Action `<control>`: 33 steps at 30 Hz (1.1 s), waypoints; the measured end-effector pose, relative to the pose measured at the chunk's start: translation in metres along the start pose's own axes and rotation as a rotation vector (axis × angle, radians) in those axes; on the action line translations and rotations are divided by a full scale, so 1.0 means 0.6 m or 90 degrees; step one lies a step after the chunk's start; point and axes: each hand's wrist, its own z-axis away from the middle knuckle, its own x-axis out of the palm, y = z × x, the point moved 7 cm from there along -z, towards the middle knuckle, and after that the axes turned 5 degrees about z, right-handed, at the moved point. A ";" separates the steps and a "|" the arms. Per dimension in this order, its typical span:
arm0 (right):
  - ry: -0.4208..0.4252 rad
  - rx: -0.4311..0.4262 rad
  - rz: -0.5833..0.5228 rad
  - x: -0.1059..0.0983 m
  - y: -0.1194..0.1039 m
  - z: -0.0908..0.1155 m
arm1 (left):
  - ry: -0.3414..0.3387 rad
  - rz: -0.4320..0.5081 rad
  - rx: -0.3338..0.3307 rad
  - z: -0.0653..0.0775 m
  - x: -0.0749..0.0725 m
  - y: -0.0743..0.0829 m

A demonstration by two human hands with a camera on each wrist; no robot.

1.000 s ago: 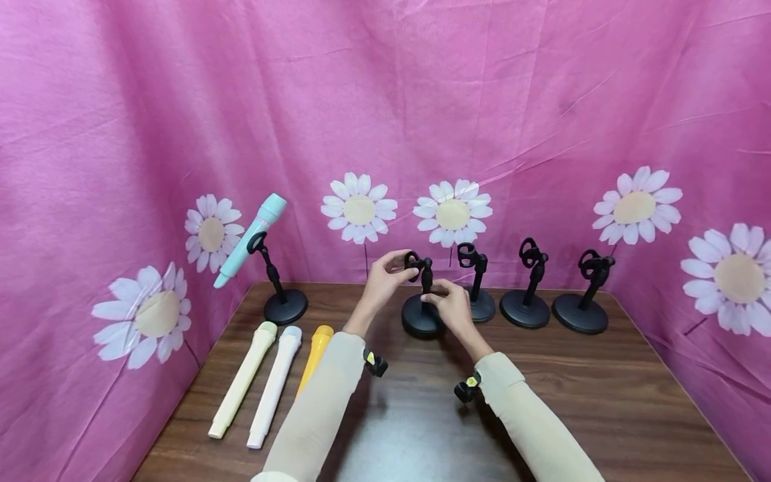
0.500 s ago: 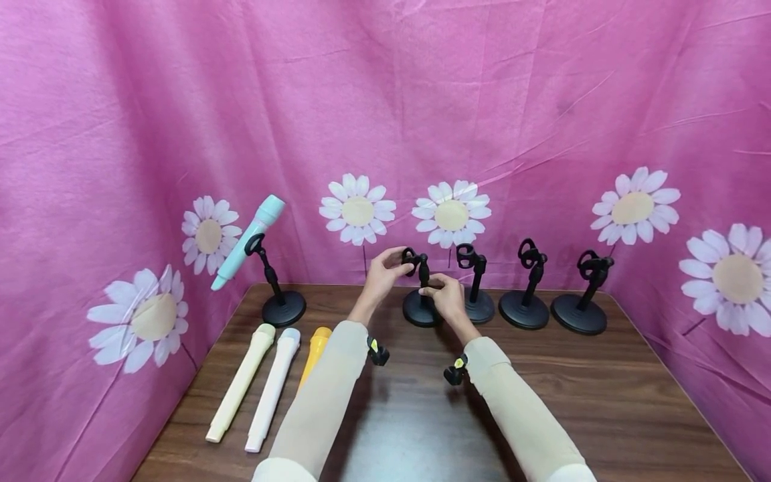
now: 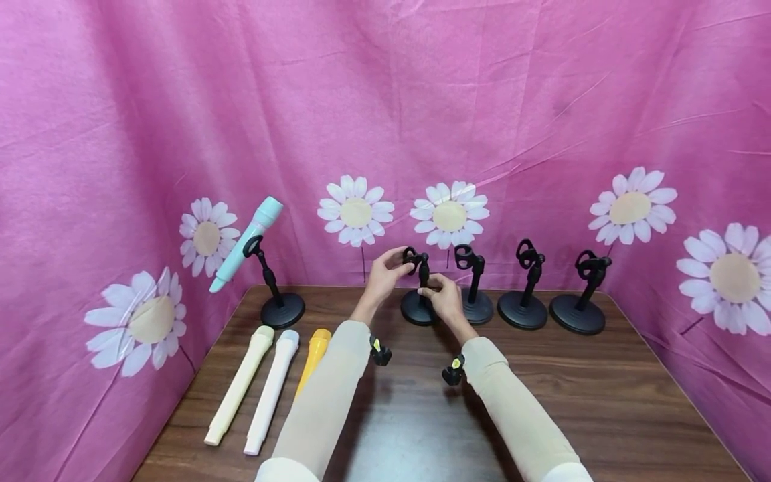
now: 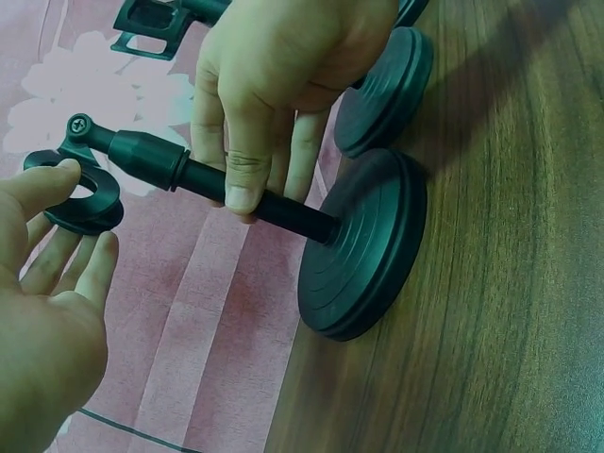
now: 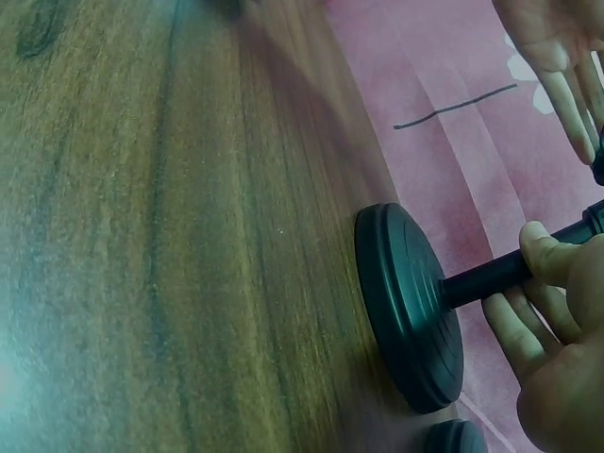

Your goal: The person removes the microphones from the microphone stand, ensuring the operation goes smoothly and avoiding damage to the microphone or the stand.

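Note:
A black microphone stand [image 4: 363, 247] with a round base stands upright at the back middle of the table, between my two hands. My left hand [image 3: 382, 278] pinches the ring-shaped clip [image 4: 87, 200] at its top, thumb on one side and fingers beneath. Lower down, my right hand [image 3: 447, 300] grips the post [image 5: 486, 281] between thumb and fingers. A mint-green microphone [image 3: 245, 244] rests tilted in the clip of another stand [image 3: 282, 309] at the left. Cream [image 3: 239, 385], white [image 3: 271, 393] and orange microphones [image 3: 314, 356] lie on the table; my left sleeve partly covers the orange one.
To the right of my hands stand three more black stands: a near one [image 3: 476, 305], a middle one [image 3: 522, 309] and a far-right one [image 3: 578, 313]. A pink curtain [image 3: 385, 100] with white flowers surrounds the wooden table [image 3: 602, 402].
The stand between my hands has moved slightly back toward the curtain, mostly in the first half second. My right hand moved with it; both hands keep their hold.

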 end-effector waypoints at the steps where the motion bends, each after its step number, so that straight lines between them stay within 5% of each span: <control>1: 0.001 0.000 -0.003 0.001 0.001 0.000 | 0.001 -0.002 0.002 0.000 0.000 0.000; 11: -0.018 -0.009 0.010 0.003 -0.004 0.002 | -0.024 -0.032 -0.025 0.005 -0.005 0.006; 22: -0.057 -0.013 0.026 -0.001 -0.014 0.022 | -0.072 -0.157 -0.026 0.022 -0.027 0.027; 30: 0.039 -0.004 0.002 -0.017 -0.029 0.049 | -0.069 -0.131 0.020 0.043 -0.068 0.054; 33: 0.031 -0.027 -0.023 -0.015 -0.043 0.059 | -0.048 -0.127 0.032 0.056 -0.092 0.071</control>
